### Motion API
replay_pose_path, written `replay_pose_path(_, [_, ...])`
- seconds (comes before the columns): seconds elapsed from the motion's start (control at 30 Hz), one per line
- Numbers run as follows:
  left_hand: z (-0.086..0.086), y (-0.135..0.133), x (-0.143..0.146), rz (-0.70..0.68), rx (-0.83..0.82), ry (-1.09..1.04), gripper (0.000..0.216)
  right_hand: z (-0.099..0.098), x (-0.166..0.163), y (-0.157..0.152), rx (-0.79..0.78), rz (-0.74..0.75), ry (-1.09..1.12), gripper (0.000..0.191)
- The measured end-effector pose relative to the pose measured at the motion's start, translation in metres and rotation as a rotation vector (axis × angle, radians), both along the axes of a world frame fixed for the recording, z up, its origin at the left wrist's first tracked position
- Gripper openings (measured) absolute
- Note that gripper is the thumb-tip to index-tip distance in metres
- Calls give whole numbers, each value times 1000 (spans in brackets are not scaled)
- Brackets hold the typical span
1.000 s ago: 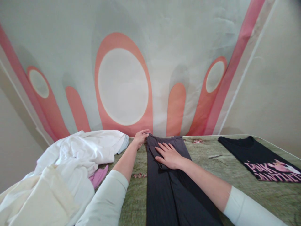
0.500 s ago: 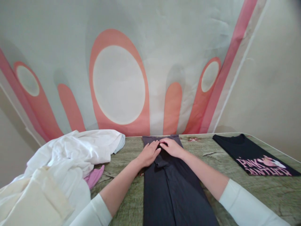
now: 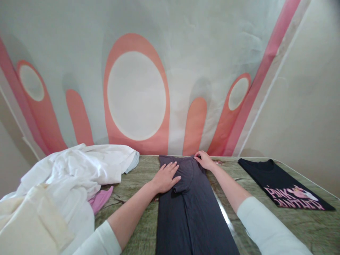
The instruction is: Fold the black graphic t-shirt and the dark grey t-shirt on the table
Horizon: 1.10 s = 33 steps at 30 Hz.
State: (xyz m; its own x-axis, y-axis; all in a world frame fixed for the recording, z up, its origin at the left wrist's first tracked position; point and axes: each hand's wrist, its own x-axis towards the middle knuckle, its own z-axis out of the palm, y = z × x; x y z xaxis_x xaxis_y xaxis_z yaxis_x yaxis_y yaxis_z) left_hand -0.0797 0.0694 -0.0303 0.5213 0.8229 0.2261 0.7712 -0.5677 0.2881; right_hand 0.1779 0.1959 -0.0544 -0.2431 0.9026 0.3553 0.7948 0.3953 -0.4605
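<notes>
A dark grey shirt point(image 3: 175, 219) lies lengthwise in front of me, its sides folded inward into a long strip. One short sleeve point(image 3: 184, 175) rests folded over near the far end. My left hand point(image 3: 166, 177) lies flat on the shirt's far left part, fingers spread. At the far right corner, my right hand point(image 3: 204, 160) pinches the shirt's edge between thumb and fingers. The near end of the shirt runs out of view at the bottom.
On the left is a heap of white clothes point(image 3: 77, 170) with a cream garment point(image 3: 34, 219) and a pink piece point(image 3: 101, 200). A folded black T-shirt point(image 3: 281, 180) with pink print lies at the right. The wood-patterned table point(image 3: 138, 209) meets a decorated wall point(image 3: 180, 53).
My right hand has moved from beside my left hand out to the far right corner. The top fabric near the sleeve now lies spread flatter. My left hand has shifted slightly nearer.
</notes>
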Motion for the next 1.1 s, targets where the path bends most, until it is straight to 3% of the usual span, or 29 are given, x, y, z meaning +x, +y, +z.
replay_pose_path(0.33, [1, 0, 0, 6, -8, -56, 55, 2, 3, 12, -40, 10, 28, 19])
replay_pose_path(0.53, [2, -1, 1, 17, 9, -121, 49, -5, 0, 16, -56, -54, 19, 14])
replay_pose_path(0.8, [4, 4, -2, 210, 123, -241, 26, 5, -5, -5, 76, -113, 5, 11])
replay_pose_path(1.0, [2, 11, -11, 392, 176, -211, 20, 20, -18, -25, 123, 75, -80, 19])
replay_pose_path(1.1, [0, 12, -12, 414, 169, -188, 21, 19, -24, -30, 109, 134, -97, 22])
